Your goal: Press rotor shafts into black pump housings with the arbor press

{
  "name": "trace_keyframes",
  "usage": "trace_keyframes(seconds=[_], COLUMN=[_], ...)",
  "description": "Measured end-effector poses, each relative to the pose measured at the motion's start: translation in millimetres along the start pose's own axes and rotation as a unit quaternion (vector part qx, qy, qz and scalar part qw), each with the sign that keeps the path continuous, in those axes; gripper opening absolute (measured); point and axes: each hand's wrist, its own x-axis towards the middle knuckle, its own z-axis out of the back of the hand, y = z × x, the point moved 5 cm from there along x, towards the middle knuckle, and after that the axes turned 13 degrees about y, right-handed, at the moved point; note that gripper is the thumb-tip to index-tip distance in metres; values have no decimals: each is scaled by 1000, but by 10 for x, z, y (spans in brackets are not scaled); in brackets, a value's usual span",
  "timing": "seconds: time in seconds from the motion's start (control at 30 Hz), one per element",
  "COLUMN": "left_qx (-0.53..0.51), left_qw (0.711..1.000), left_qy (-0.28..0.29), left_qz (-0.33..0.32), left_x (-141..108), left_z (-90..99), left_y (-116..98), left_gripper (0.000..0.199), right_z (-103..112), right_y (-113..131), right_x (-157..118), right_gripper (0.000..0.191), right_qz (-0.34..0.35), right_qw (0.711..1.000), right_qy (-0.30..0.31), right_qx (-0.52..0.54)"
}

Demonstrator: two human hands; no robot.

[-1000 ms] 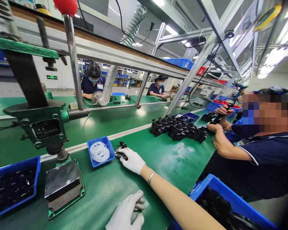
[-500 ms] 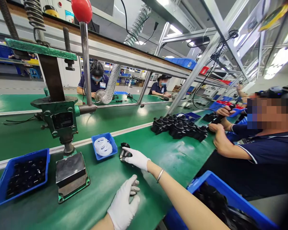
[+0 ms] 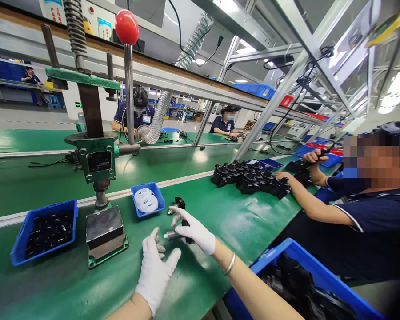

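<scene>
My right hand, in a white glove, is closed around a dark cylindrical part with a pale tip and a wider black end. The tip points left, toward my left hand. That hand is also gloved in white; its fingers and thumb are apart, and it holds nothing. Just beyond my right fingers, a similar part with a black round top rests on the green table. A small blue tray of white rings is to its left.
A green hand press with a red-knobbed lever stands at left, beside a blue tray of small black pieces. Black housings are grouped at right near a co-worker. A blue bin of black parts sits low at right.
My right hand has come back toward me, carrying the cylindrical part close to my left hand. The left hand has turned its fingers upward. The whole view has shifted slightly.
</scene>
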Motion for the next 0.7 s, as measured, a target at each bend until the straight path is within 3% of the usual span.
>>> trace_keyframes(seconds=[0.07, 0.13, 0.27, 0.4, 0.57, 0.7], left_qx=[-36, -29, 82, 116, 61, 86], left_qw=[993, 983, 985, 985, 992, 990], left_qy=[115, 179, 145, 90, 67, 73], left_qz=[-7, -1, 55, 95, 87, 89], left_x=[-37, -122, -376, -584, -577, -547], left_z=[115, 307, 801, 1104, 1207, 1215], left_y=[-91, -125, 10, 152, 194, 197], left_gripper=[55, 36, 26, 24, 23, 22], right_z=[-270, -528, -905, -1082, -1215, -1227], right_y=[137, 252, 322, 194, 121, 60], right_x=[12, 60, 240, 453, 544, 524], right_gripper=[71, 61, 55, 63, 58, 57], right_qz=[19, 35, 64, 40, 57, 32], right_qw=[999, 997, 992, 993, 991, 993], right_qy=[42, 69, 105, 102, 122, 116], right_qx=[-4, -16, 16, 43, 3, 10])
